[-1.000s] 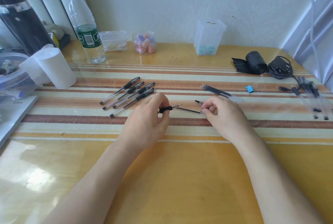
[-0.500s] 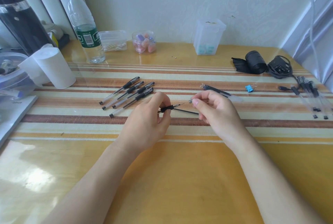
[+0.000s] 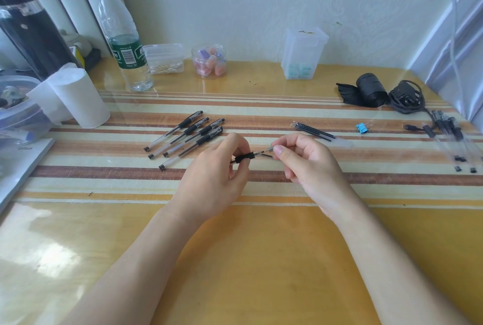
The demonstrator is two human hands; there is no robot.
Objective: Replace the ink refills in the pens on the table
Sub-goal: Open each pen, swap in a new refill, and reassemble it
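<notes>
My left hand [image 3: 217, 181] is closed around a clear pen with a black grip [image 3: 244, 158], and its thin refill point sticks out to the right. My right hand [image 3: 311, 168] pinches a small clear tip piece [image 3: 270, 149] at that point. A loose black refill [image 3: 269, 156] lies on the table just below, mostly hidden by my fingers. Several capped black pens [image 3: 188, 136] lie in a row to the left. A bundle of black refills [image 3: 313, 131] rests behind my right hand.
Several more clear pens [image 3: 454, 139] lie at the right edge near a blue binder clip [image 3: 362, 127], a black roll [image 3: 369, 89] and a coiled cable [image 3: 405, 97]. A water bottle [image 3: 125, 45], a paper roll [image 3: 81, 97] and small plastic jars [image 3: 209, 61] stand at the back and left.
My right hand lifted from the table with the small tip piece and brought it left to the pen's point. My left hand has held the pen nearly still.
</notes>
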